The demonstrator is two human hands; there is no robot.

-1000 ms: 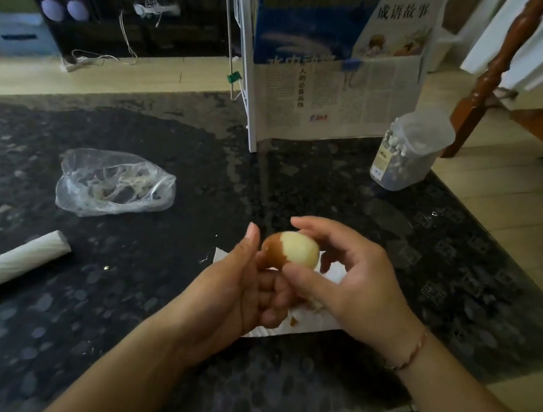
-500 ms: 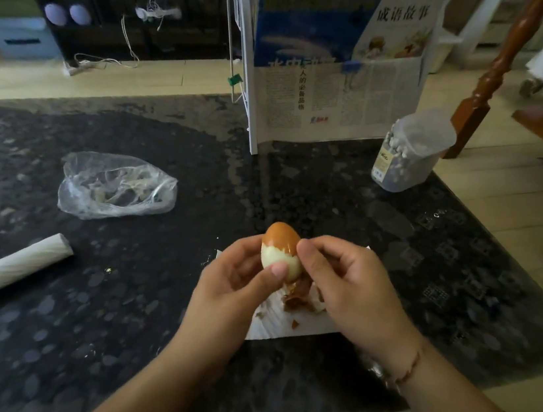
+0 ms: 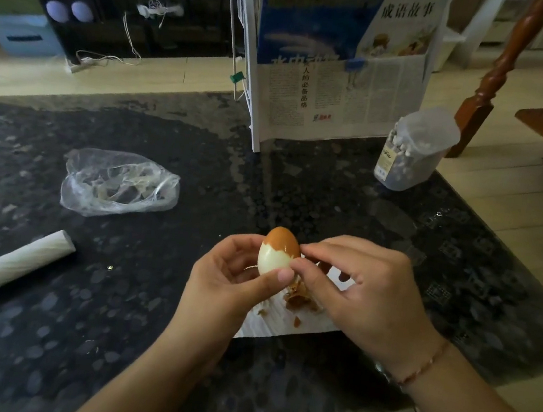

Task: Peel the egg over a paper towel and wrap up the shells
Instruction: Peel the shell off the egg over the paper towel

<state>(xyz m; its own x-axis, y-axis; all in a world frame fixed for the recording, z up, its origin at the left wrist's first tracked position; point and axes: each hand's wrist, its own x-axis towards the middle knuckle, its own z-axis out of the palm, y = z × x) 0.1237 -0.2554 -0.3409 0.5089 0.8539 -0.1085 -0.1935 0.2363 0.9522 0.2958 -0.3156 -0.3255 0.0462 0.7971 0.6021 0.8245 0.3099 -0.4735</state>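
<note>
Head view: a person's two bare hands worked above a dark speckled stone table point(image 3: 107, 340), near its front edge.
Egg: the half-peeled boiled egg point(image 3: 278, 251), brown shell on top and bare white below, stood upright between the hands.
Left hand: the left hand point(image 3: 229, 276) gripped the egg's lower half, thumb tip on the white.
Right hand: the right hand point(image 3: 360, 295) pinched at the shell's edge on the egg's right side.
Paper towel: the white paper towel point(image 3: 285, 327) lay under the hands, carrying brown shell fragments point(image 3: 299, 296).
Table, left: a crumpled clear plastic bag point(image 3: 119, 184) and a white rolled cylinder point(image 3: 15, 267).
Table, far edge: a newspaper-covered white rack point(image 3: 336, 69); a clear plastic jar point(image 3: 414, 148) at the far right corner.
Room: pale wooden floor point(image 3: 522, 204) beyond.
</note>
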